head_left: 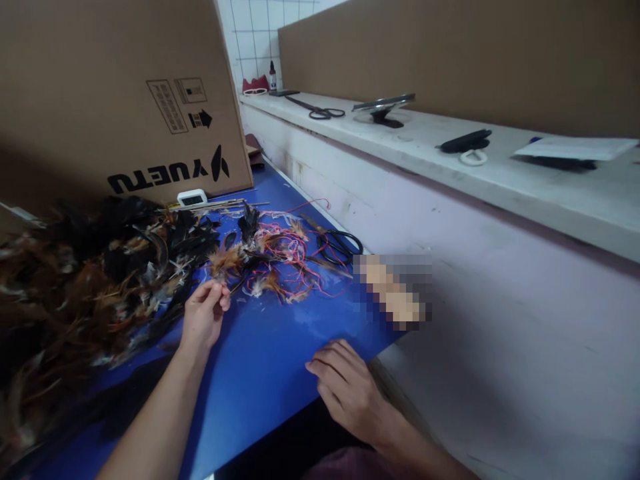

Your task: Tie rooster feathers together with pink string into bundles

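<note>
My left hand (204, 313) is closed in a pinch, thumb against fingers, at the edge of the feather pile. From its fingertips a small brown feather (225, 261) seems to stick up, though its base is hidden. Loosely bent, my right hand (347, 390) hovers by the table's near edge, with nothing visible in its fingers. A big heap of brown and black feathers (95, 287) covers the left side. Beyond my left hand, tangled pink-red threads (287, 243) lie among loose feathers. Black-handled scissors (340, 247) rest beside the threads.
The blue table (270, 360) meets a wall on the right. A large cardboard box (125, 87) stands behind the heap, with a small white digital display (192, 198) before it. The ledge (425, 137) carries more scissors (320, 112) and a round stand (384, 107). A pixelated patch covers the table's right edge.
</note>
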### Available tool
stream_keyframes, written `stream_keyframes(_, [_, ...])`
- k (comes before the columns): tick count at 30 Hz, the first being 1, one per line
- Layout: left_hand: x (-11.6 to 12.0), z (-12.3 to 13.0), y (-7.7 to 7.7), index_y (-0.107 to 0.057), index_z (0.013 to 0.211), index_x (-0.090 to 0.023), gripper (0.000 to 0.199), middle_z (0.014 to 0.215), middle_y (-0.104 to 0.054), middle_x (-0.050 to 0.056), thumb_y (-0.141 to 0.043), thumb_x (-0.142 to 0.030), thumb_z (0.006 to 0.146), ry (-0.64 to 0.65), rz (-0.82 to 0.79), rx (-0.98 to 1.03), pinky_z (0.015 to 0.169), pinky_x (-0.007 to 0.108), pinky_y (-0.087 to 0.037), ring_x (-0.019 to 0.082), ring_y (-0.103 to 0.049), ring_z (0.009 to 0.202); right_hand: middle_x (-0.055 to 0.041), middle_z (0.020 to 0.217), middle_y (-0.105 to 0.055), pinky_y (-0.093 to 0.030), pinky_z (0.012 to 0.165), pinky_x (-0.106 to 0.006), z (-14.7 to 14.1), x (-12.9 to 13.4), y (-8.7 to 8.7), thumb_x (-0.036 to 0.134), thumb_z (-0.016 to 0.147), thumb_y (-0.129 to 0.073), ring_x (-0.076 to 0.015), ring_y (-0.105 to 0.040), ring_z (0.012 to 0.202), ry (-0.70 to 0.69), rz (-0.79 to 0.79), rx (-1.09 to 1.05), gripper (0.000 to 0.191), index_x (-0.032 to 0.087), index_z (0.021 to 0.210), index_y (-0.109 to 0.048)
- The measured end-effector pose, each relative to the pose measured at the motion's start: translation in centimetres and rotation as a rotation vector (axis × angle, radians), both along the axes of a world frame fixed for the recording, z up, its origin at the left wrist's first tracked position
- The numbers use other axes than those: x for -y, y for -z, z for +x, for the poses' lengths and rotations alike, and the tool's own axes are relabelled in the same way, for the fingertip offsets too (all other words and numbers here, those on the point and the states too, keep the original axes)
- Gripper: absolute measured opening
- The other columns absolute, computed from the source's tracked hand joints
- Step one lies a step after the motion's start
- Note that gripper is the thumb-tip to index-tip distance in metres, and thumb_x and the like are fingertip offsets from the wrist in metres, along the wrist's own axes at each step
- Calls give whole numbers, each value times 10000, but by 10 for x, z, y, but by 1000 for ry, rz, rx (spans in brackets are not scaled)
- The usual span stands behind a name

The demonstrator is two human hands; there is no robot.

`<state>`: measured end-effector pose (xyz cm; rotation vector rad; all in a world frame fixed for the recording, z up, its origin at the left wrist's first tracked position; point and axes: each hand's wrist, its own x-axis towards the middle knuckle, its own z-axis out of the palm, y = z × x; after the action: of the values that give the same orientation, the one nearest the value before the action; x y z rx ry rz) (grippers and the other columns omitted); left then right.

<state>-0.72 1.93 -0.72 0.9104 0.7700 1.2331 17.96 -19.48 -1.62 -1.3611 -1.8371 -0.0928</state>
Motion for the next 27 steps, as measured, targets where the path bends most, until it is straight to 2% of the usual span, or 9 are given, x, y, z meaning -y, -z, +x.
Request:
stream_keyframes(12, [2, 1, -2, -610, 711, -157, 216, 636, -600, -2, -779, -243, 607, -1, 10, -15, 438, 167, -369, 53, -468, 472, -61, 798, -632, -468, 728, -366, -6, 1, 5, 18, 814, -449, -170, -554, 771, -32, -11, -47, 224, 149, 891, -613])
stream_keyframes(20, [1, 0, 0, -613, 718, -161, 212, 647, -605, 0, -779, -233, 606, 0, 0, -20, 440, 170, -374, 57, -473, 477, -54, 805, -649, -474, 759, -373, -4, 5, 7, 17, 816, -446, -167, -571, 769, -31, -6, -41, 237, 159, 895, -619])
stream_keyframes(24, [1, 0, -1, -605, 706, -159, 222, 649, -606, 1, -784, -234, 599, 0, -6, -22, 436, 169, -370, 58, -474, 475, -48, 804, -666, -476, 791, -378, 14, 11, 2, -5, 795, -443, -169, -600, 786, 35, 43, 2, 289, 172, 941, -619])
stream_keyframes(27, [1, 0, -1, -597, 703, -157, 217, 660, -605, 0, -779, -231, 609, 4, 1, -29, 434, 167, -369, 53, -471, 473, -57, 843, -668, -488, 760, -387, 42, 17, -2, 16, 785, -450, -181, -611, 797, 83, 69, 17, 356, 194, 1062, -587])
